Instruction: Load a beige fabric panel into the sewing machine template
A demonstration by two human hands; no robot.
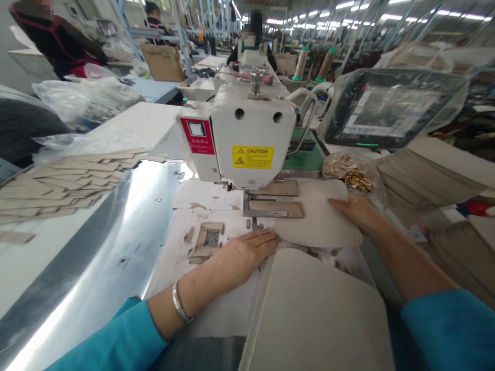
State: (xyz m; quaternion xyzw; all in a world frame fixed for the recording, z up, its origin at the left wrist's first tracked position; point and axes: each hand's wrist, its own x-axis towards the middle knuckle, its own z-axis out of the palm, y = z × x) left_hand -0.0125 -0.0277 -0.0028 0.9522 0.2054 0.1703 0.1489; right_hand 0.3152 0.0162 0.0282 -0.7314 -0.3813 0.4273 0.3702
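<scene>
1. Large curved beige leather panel [313, 314] is lying nearest the camera.
2. Left hand [243, 252], fingers flat and released, is pressing the edge of a pale beige leather piece [317, 216].
3. Right hand [356, 211], also ungripped, is resting on that piece, which is lying just beside the steel clamp plate [266, 213] of a white sewing machine [247, 129].

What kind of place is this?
Looks like a factory floor, probably making leather goods or footwear: an industrial sewing machine, stacks of cut beige pieces, and long rows of workstations under strip lights.
</scene>
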